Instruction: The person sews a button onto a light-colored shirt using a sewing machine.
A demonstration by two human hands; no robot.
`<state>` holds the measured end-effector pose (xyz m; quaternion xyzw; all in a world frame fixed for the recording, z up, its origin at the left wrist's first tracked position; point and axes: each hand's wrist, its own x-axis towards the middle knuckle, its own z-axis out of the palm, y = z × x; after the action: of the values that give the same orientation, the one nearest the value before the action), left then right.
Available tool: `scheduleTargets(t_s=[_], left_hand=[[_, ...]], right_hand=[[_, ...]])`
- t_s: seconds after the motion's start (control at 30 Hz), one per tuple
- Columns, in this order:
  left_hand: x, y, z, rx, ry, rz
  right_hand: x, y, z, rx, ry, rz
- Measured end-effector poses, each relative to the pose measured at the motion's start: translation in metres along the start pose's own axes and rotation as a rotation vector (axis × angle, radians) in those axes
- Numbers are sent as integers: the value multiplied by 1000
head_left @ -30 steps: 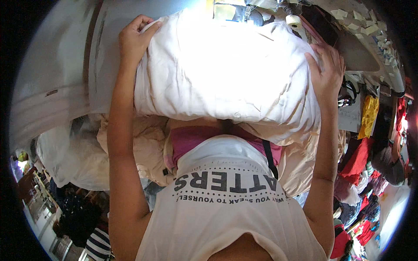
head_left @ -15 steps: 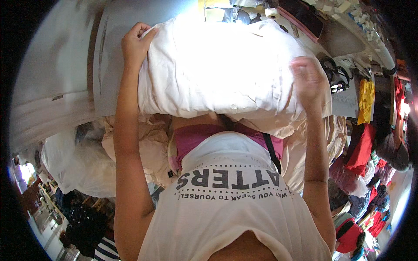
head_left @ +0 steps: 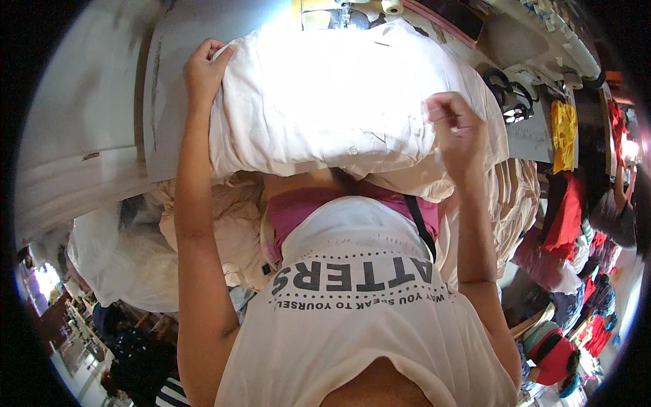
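A white garment (head_left: 319,115) with a small button on its near side lies bunched across the worktable in front of me, its middle washed out by bright light. At its far left corner, my left hand (head_left: 205,76) pinches the cloth between thumb and fingers. My right hand (head_left: 460,136) is over the garment's right part with its fingers curled inward. Whether cloth is caught between those fingers cannot be made out. Folds of the garment hang over the near table edge toward my lap.
Beyond the garment stands a partly visible sewing machine (head_left: 346,15) beside a thread cone (head_left: 392,6). Black-handled scissors (head_left: 512,95) lie at the right, near a hanging yellow cloth (head_left: 563,136). Beige cloth (head_left: 217,230) is heaped below the table, next to a translucent plastic bag (head_left: 125,254).
My right hand has moved left over the garment, and its fingers look more curled. My left hand keeps its pinch on the corner. The view has shifted slightly.
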<state>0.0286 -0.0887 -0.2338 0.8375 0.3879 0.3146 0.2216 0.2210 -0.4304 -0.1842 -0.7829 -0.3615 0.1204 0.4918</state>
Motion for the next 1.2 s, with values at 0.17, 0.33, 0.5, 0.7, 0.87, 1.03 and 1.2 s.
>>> scheduleTargets(t_s=[0.17,0.33,0.5,0.7,0.87,1.03,1.2], left_hand=[[-2,6,-2,47,5,47],[8,-1,-3,-51,4,22],[79,-5,-28,-149,116,212],[141,28,-54,503,122,391],[69,8,-31,168,-271,282],[-99,57,-98,288,-449,0],[-203,27,-126,353,-712,-440]], right_hand=[[-52,11,0,-39,-585,203],[-117,110,-43,-245,-296,658],[-116,138,-30,404,-2,589],[-101,93,-23,515,-11,629],[-106,84,-54,1129,142,510],[-92,81,-46,1248,55,568],[-72,57,-36,1247,72,600]])
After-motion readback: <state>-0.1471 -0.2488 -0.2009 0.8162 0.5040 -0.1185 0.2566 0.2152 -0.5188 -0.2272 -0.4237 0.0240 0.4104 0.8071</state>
